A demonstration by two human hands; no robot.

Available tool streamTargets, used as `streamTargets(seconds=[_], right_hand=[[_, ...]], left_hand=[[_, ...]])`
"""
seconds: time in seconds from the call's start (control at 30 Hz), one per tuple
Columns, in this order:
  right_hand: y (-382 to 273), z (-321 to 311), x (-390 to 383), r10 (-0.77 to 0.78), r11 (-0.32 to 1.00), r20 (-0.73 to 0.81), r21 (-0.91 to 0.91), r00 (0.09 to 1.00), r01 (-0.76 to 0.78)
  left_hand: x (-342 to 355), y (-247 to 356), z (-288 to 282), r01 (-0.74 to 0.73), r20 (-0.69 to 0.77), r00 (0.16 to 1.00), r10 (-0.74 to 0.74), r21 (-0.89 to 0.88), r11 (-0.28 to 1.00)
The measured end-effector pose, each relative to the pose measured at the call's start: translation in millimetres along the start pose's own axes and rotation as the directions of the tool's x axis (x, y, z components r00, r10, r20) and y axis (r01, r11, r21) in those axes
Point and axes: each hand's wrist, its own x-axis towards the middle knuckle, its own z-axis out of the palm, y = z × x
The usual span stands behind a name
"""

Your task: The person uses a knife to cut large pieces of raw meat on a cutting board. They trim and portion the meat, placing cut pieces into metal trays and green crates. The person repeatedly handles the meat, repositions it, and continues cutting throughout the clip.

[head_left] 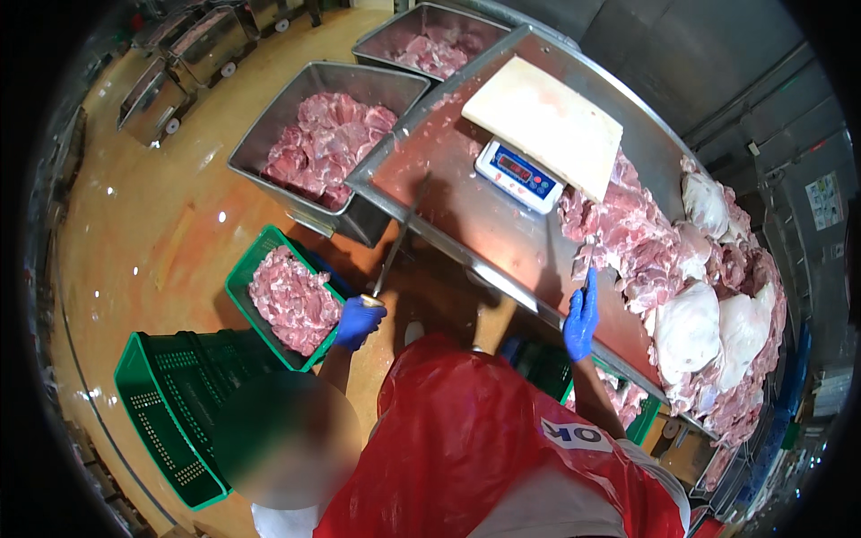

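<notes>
My left hand (358, 325), in a blue glove, is closed around the pale handle of a long, thin sharpening steel (393, 255). The steel slants up and away, its far end over the near edge of the metal table (444, 215). My right hand (582, 319), also gloved in blue, is over the table's near edge. From its fingertips a short, narrow knife blade (589, 257) points toward the pile of raw meat (632, 224); the grip hides the handle. Large pale-skinned pieces (689, 327) lie in the pile to the right.
A scale (518, 175) stands on the table, with a white cutting board (543, 117) over it. Beyond the table's left end are steel bins (247, 134) of meat. Green crates (235, 282) stand at my left, one filled with meat; another (647, 421) is under the table.
</notes>
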Motion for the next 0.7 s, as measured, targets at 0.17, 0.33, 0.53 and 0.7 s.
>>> streamTargets(seconds=[0.17, 0.33, 0.53, 0.7], right_hand=[[-10, -3, -1, -0.053, 0.995, 0.021, 0.089, 0.998, 0.051], [20, -61, -23, 0.059, 0.998, -0.051, 0.007, 0.997, -0.058], [84, -150, -95, 0.093, 0.993, -0.307, -0.047, 0.947, -0.113], [97, -179, -142, 0.212, 0.952, -0.373, -0.130, 0.903, -0.277]], left_hand=[[48, 93, 31, -0.085, -0.137, 0.979, 0.154, 0.411, 0.908], [143, 145, 48, -0.156, 0.008, 0.946, 0.324, 0.886, 0.436], [181, 265, 131, -0.385, 0.003, 0.640, 0.768, 0.867, 0.317], [243, 341, 235, -0.345, 0.138, 0.669, 0.730, 0.928, 0.141]])
